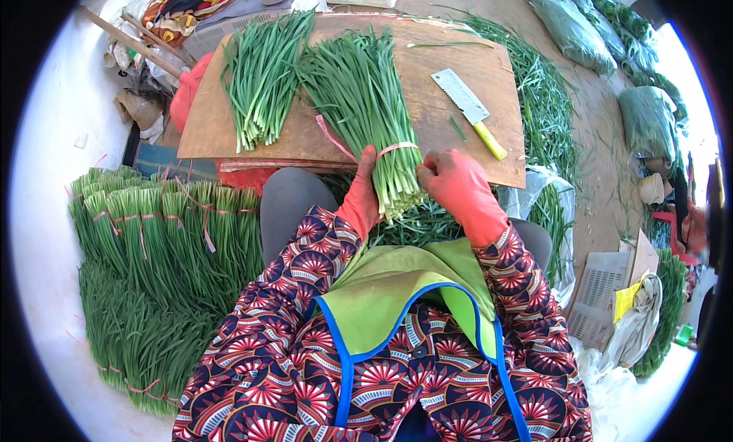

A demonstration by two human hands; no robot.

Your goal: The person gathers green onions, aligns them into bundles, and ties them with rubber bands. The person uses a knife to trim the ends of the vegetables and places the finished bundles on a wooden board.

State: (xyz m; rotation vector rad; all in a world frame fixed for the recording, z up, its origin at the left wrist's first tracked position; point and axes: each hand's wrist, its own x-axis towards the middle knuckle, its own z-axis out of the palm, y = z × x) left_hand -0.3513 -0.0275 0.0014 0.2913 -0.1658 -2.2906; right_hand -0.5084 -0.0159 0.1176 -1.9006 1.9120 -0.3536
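A thick bundle of garlic chives (366, 83) lies on the wooden board, its pale cut ends toward me and overhanging the near edge. A pink tie (398, 148) goes round it near those ends, with a loose tail lying to the left. My left hand (360, 194), in a red-orange glove, grips the bundle's left side; its fingers are partly hidden underneath. On the right side, my gloved right hand (460, 188) has its fingers curled together by the stems; what they pinch, if anything, is hidden. A loose, untied pile of chives (267, 75) lies left of the bundle.
A knife (462, 98) with a yellow handle lies at the right of the board (206, 129). Many tied chive bundles (153, 221) are stacked at my left. Loose leaves (542, 91) heap beyond the board's right edge. Filled plastic bags (573, 33) line the far right.
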